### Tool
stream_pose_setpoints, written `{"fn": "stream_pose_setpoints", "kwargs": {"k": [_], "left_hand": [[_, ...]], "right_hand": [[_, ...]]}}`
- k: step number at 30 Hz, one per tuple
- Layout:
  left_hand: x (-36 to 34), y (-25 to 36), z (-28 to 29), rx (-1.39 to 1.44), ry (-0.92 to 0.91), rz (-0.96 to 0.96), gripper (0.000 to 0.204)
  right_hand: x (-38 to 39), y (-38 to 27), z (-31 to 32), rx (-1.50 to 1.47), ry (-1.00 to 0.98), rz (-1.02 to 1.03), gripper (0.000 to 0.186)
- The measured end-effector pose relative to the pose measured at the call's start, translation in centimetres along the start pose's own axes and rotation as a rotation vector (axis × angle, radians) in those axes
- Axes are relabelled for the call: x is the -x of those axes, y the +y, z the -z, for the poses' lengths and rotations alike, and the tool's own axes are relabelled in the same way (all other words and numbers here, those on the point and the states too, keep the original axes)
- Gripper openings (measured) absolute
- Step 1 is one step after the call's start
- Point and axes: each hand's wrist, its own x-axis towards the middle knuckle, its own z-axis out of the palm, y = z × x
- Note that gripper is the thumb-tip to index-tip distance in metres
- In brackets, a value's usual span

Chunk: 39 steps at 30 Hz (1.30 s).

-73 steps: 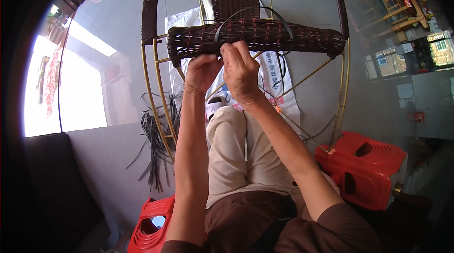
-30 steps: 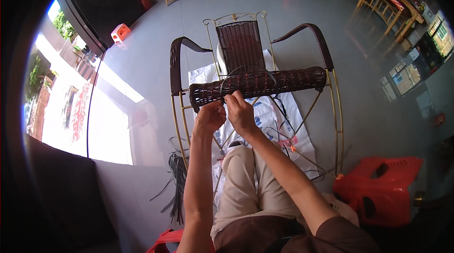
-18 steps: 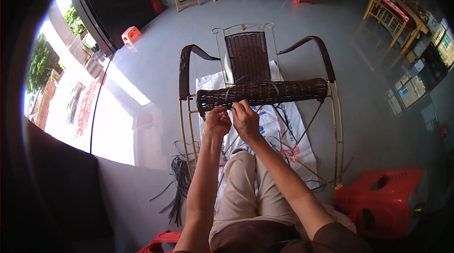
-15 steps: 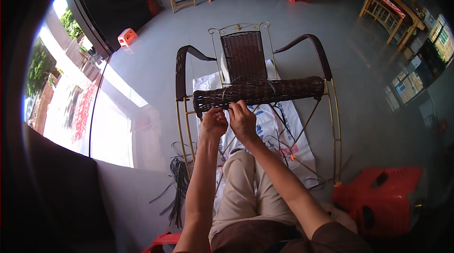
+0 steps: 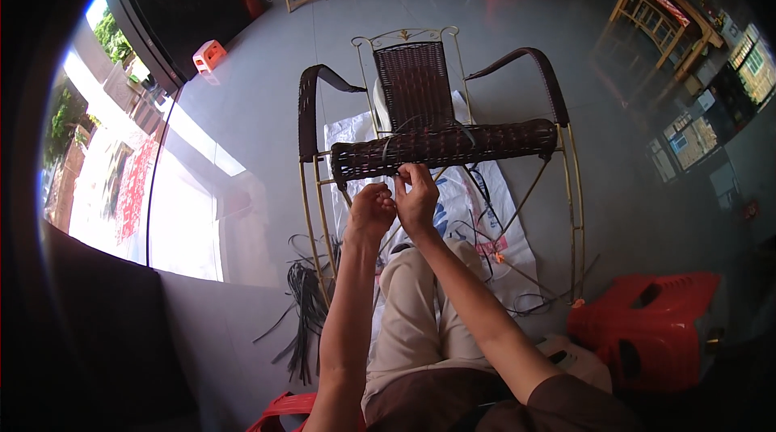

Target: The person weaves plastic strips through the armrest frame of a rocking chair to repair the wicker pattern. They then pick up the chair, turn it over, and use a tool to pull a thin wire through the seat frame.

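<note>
In front of me stands a chair with a brass-coloured metal frame and a dark brown woven back (image 5: 415, 83). Across its front runs a thick woven roll (image 5: 493, 141), with dark strips tied round it. Just under the roll's left part, my left hand (image 5: 372, 210) is curled closed. Close beside it, my right hand (image 5: 416, 199) pinches with thumb and forefinger at the roll's lower edge. Whatever lies between the fingers of either hand is too small to make out. Loose dark strips (image 5: 477, 189) hang below the roll.
A white printed sheet (image 5: 517, 258) lies under the chair. At the left, a bundle of dark strips (image 5: 305, 311) rests on the floor. Red plastic seats (image 5: 647, 327) stand at the lower right and by my left arm. A small orange stool (image 5: 208, 56) is near the doorway.
Both hands have come slightly down from the roll, and the right hand's fingers have lifted and spread a little. The view has shifted slightly.
</note>
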Motion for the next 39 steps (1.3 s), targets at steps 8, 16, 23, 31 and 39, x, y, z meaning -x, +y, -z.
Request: {"fn": "stream_pose_setpoints", "kwargs": {"k": [8, 16, 23, 31, 39], "left_hand": [[-1.2, -0.7, 2.1, -0.084, -0.039, -0.092, 0.01], [-0.5, -1.2, 1.3, -0.358, 0.023, -0.301, 0.013], [0.0, -2.3, 0.3, -0.545, 0.096, -0.879, 0.011], [0.2, -2.4, -0.2, -0.927, 0.164, -1.152, 0.011], [0.5, -1.3, 0.4, -1.235, 0.254, -1.291, 0.009]], "right_hand": [[0.7, 0.2, -0.4, 0.008, 0.03, -0.138, 0.015], [0.6, 0.1, -0.6, 0.0, 0.075, -0.088, 0.013], [0.9, -0.5, -0.7, -0.081, 0.065, -0.151, 0.02], [1.4, -0.5, -0.6, -0.13, 0.113, -0.286, 0.016], [1.5, -0.2, -0.3, -0.276, -0.091, -0.405, 0.014]]}}
